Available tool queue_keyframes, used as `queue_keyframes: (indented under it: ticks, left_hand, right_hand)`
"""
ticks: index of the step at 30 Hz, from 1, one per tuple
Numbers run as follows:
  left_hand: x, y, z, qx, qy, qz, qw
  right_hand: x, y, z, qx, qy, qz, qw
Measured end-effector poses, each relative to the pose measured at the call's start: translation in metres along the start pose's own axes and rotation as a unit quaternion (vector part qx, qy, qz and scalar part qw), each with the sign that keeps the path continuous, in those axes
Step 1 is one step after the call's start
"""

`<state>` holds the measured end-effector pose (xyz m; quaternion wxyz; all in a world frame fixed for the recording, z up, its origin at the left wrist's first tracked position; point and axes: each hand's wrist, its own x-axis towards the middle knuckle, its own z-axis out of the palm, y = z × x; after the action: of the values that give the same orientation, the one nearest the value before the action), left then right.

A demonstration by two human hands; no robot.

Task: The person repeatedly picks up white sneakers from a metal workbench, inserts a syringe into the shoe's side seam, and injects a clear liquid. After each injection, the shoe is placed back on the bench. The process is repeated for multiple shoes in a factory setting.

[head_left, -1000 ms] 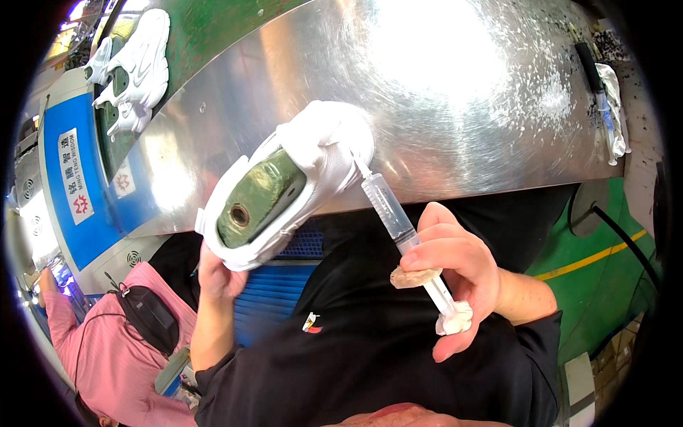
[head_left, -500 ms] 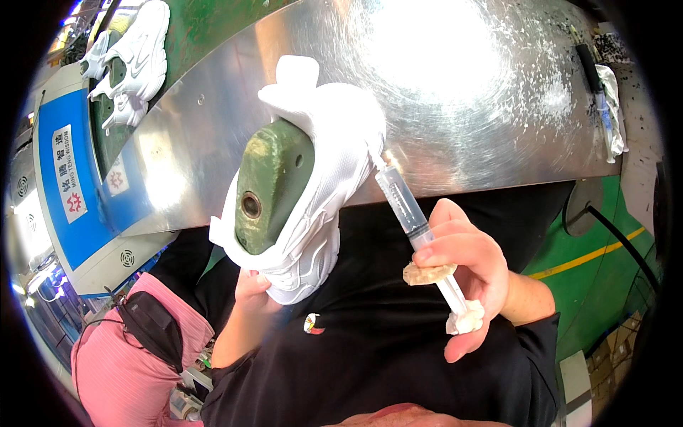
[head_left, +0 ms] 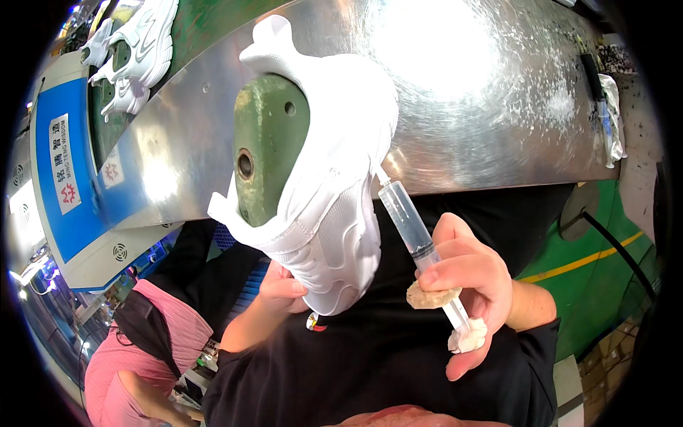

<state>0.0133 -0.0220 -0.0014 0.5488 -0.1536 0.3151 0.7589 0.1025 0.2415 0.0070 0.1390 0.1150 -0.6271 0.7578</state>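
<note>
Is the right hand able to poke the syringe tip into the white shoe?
Probably yes. The right hand holds the syringe, and its tip already meets the side of the white shoe, which the left hand holds up. Nothing sits between them.

Pretty tight in close: the white shoe [head_left: 334, 178] on its green form [head_left: 269, 142] fills the middle, syringe [head_left: 416, 242] tip right against its side. Behind it the shiny metal table [head_left: 484, 92] is mostly open, only a brush and rag [head_left: 605, 114] at the right edge. More shoes [head_left: 135, 43] crowd the far left.
</note>
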Motion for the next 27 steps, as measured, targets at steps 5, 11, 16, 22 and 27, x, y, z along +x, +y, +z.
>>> queue_keyframes:
  ticks: [5, 11, 16, 22, 27]
  left_hand:
    - [0.001, -0.004, -0.009, -0.013, -0.029, -0.025, 0.999]
    - [0.011, -0.001, -0.005, -0.014, -0.058, -0.039, 0.997]
    - [0.012, 0.001, 0.007, 0.013, -0.047, -0.023, 0.999]
    - [0.021, 0.001, 0.012, 0.019, -0.071, -0.059, 0.996]
    - [0.033, -0.011, -0.01, -0.053, -0.146, -0.108, 0.982]
  right_hand:
    - [0.003, -0.005, 0.004, 0.004, -0.006, -0.005, 1.0]
    - [0.006, -0.01, 0.006, 0.008, -0.024, 0.011, 1.0]
    - [0.006, -0.025, 0.0, 0.027, -0.067, 0.065, 0.995]
    - [-0.003, -0.057, 0.0, 0.073, -0.057, 0.164, 0.982]
    - [-0.008, -0.084, -0.01, 0.036, -0.088, 0.195, 0.976]
